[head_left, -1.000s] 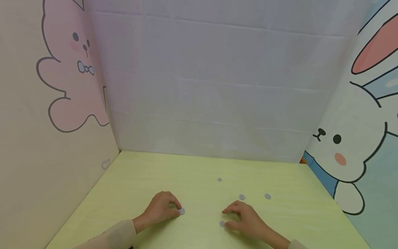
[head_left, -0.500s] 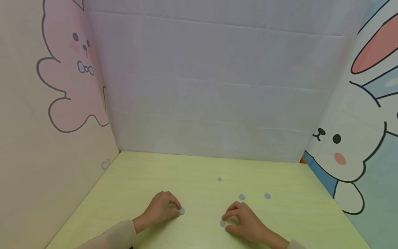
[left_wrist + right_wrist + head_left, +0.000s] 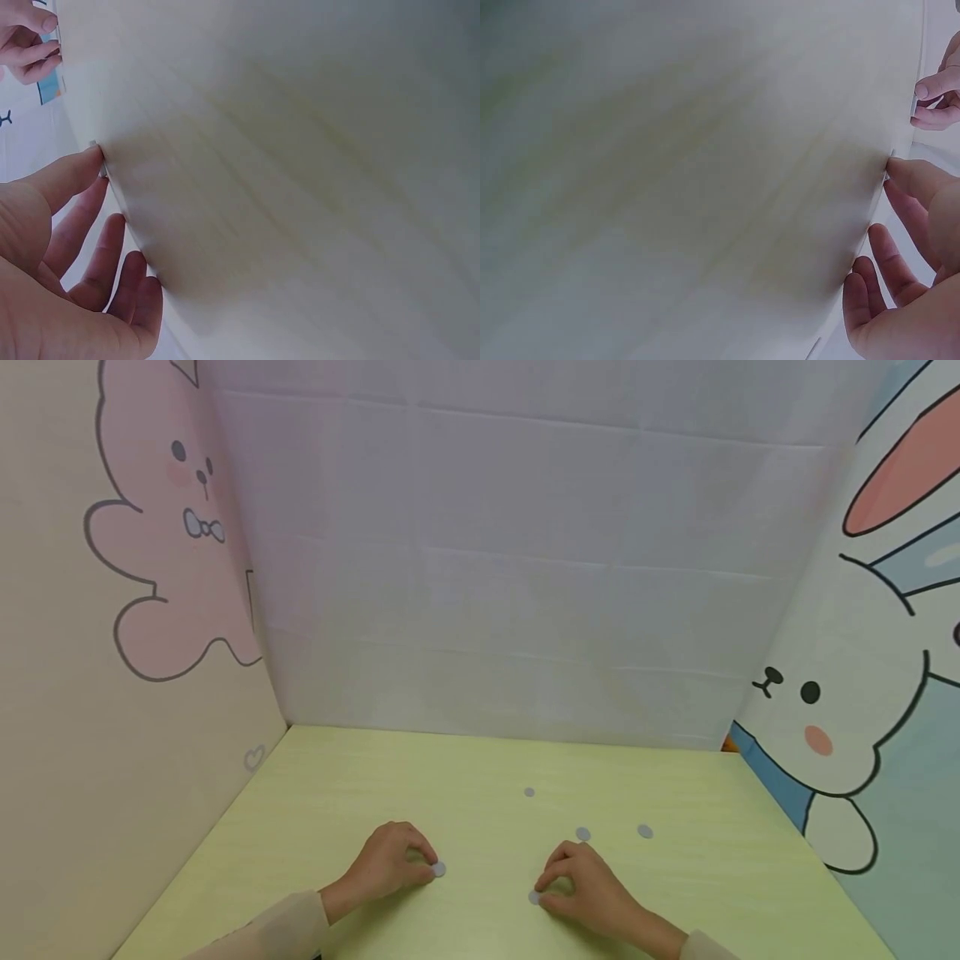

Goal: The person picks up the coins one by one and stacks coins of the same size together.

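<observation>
On the pale yellow tabletop (image 3: 360,777), my left hand (image 3: 393,860) pinches a small flat grey disc (image 3: 440,868) at its edge between thumb and index finger. The left wrist view has this disc (image 3: 94,142) seen edge-on, with the other fingertips down near the surface. To the right, my right hand (image 3: 588,889) has thumb and index finger closed on the edge of a second grey disc (image 3: 533,897). From the right wrist, that disc (image 3: 891,154) shows only as a thin sliver at the fingertips, and the remaining fingers are bent toward the tabletop.
Three more grey discs lie farther back: one disc (image 3: 529,792) near the middle, another disc (image 3: 582,833) just beyond the right hand, and a third disc (image 3: 645,831) right of that. A white back wall (image 3: 510,568) and rabbit-printed side panels (image 3: 840,735) enclose the table.
The right hand's index finger has come down and its thumb has moved in, so both now meet at the disc's edge. The left hand has stayed still with its disc.
</observation>
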The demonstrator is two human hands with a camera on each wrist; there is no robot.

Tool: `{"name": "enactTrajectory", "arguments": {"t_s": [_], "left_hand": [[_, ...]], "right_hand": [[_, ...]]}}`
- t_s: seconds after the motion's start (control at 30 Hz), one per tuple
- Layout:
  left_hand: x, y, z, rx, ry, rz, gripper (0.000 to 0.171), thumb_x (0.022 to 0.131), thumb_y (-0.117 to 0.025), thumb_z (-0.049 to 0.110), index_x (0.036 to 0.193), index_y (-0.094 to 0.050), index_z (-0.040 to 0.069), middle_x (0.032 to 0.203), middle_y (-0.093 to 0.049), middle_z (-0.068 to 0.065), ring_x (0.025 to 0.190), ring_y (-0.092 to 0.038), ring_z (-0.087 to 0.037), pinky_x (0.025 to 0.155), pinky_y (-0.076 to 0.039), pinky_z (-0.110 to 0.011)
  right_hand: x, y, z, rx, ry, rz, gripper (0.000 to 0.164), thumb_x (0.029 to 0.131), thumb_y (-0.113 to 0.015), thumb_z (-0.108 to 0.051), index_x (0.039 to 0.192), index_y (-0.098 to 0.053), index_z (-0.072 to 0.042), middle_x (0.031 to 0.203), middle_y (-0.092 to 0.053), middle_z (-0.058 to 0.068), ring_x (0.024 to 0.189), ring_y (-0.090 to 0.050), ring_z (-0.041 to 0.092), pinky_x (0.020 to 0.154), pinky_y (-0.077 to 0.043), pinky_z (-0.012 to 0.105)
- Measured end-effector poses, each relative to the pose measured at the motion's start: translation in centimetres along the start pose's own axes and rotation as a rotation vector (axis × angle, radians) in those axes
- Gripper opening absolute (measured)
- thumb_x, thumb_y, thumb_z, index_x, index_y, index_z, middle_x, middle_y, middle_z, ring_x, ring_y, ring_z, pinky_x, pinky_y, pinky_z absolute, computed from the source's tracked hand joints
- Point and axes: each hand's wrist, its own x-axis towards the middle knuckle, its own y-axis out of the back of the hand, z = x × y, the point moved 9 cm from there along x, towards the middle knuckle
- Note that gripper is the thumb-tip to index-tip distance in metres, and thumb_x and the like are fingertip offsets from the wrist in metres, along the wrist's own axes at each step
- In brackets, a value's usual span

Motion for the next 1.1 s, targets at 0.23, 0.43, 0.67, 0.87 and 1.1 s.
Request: {"name": "enactTrajectory", "arguments": {"t_s": [0.23,0.43,0.67,0.87,1.1], "left_hand": [[0.1,-0.1,0.1,0.002,-0.011,-0.005,0.014,0.077,-0.095,0.02,0.082,-0.083,0.025,0.093,-0.074,0.014,0.097,-0.064,-0.018,0.094,-0.05,-0.052],[0.1,0.0,0.2,0.004,-0.011,-0.008,0.014,0.076,-0.096,0.02,0.082,-0.083,0.023,0.093,-0.074,0.013,0.098,-0.065,-0.02,0.096,-0.05,-0.055],[0.0,0.1,0.2,-0.01,-0.009,-0.008,0.014,0.076,-0.095,0.019,0.082,-0.083,0.023,0.093,-0.074,0.012,0.098,-0.064,-0.02,0.094,-0.05,-0.054],[-0.1,0.0,0.3,-0.016,-0.01,-0.012,0.014,0.076,-0.095,0.018,0.082,-0.083,0.022,0.093,-0.074,0.011,0.099,-0.063,-0.021,0.093,-0.05,-0.054],[-0.1,0.0,0.2,-0.01,-0.004,-0.014,0.014,0.077,-0.095,0.019,0.083,-0.084,0.024,0.094,-0.074,0.013,0.098,-0.065,-0.019,0.095,-0.051,-0.055]], "right_hand": [[0.0,0.0,-0.2,-0.007,-0.006,-0.001,0.008,0.088,-0.088,-0.027,0.092,-0.083,-0.033,0.102,-0.059,-0.017,0.1,-0.052,0.008,0.088,-0.048,0.033],[0.2,-0.1,-0.3,-0.017,0.006,0.012,0.008,0.088,-0.088,-0.028,0.09,-0.083,-0.034,0.1,-0.059,-0.018,0.098,-0.051,0.007,0.087,-0.048,0.032],[1.0,-0.2,-0.4,-0.05,-0.013,0.021,0.007,0.087,-0.089,-0.03,0.088,-0.082,-0.033,0.097,-0.059,-0.017,0.095,-0.054,0.008,0.085,-0.05,0.032],[1.8,-0.2,-0.2,-0.072,-0.041,0.04,0.006,0.087,-0.089,-0.03,0.087,-0.083,-0.03,0.096,-0.06,-0.014,0.094,-0.054,0.009,0.083,-0.05,0.032],[2.8,-0.4,0.3,-0.07,-0.054,0.052,0.006,0.087,-0.089,-0.028,0.086,-0.083,-0.027,0.096,-0.061,-0.012,0.094,-0.053,0.012,0.081,-0.049,0.031]]}}
